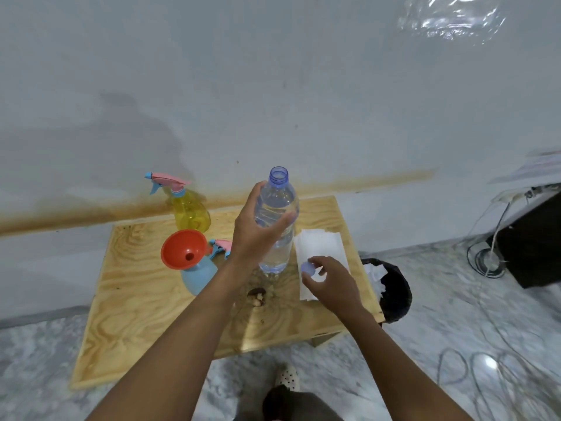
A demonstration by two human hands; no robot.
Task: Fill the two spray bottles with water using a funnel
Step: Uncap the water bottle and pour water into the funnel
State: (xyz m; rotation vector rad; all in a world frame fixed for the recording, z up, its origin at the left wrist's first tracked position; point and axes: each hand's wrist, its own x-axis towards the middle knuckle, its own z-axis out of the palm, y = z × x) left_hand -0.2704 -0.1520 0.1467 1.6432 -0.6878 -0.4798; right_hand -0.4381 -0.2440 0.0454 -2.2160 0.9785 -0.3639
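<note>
Spray bottles, two, stood on a plywood table (127,314) against a pale wall. Yellow spray bottle (190,214), pink-and-blue trigger head fitted, sat at the far edge near the wall. Blue spray bottle (198,276), nearer the person, stood with its neck open and an orange funnel (183,249) seated in it; a pink-and-blue trigger head (221,247) lay just behind it. Clear water bottle (277,221), uncapped and upright, was gripped around its upper body by the left hand (258,232), fingers wrapped on the plastic; whether its base touched the table could not be told. Right hand (329,282) pinched a pale blue cap (308,268) between thumb and fingers, over a white paper towel (321,247) lying on the table's right side. Black bin (394,294) stood beside the table.
</note>
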